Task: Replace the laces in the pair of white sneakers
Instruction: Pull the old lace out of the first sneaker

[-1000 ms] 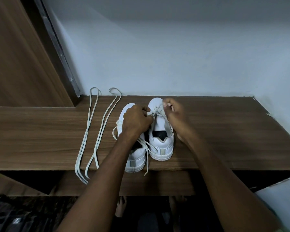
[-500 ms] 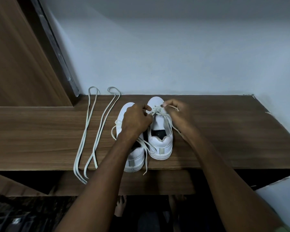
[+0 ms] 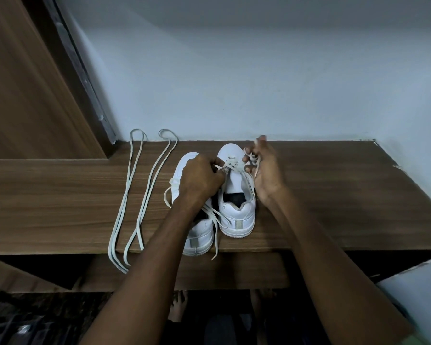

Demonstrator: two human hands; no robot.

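- Wooden shelf: carries both sneakers, heels toward the camera, side by side and touching.
- Right sneaker: partly laced.
- Left sneaker: partly hidden by the left forearm.
- Left hand: fingers curled, pinching the lace at the right sneaker's eyelets.
- Right hand: fingers hooked round that lace's loop beside the toe.
- Two spare laces: doubled, lying left of the sneakers.

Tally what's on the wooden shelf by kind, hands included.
White low-top sneakers: 2, left sneaker and right sneaker
Loose pale folded laces lying on the brown wooden shelf: 2, left lace and right lace
Hands: 2, left hand and right hand, each pinching the right sneaker's own lace
Total: 6
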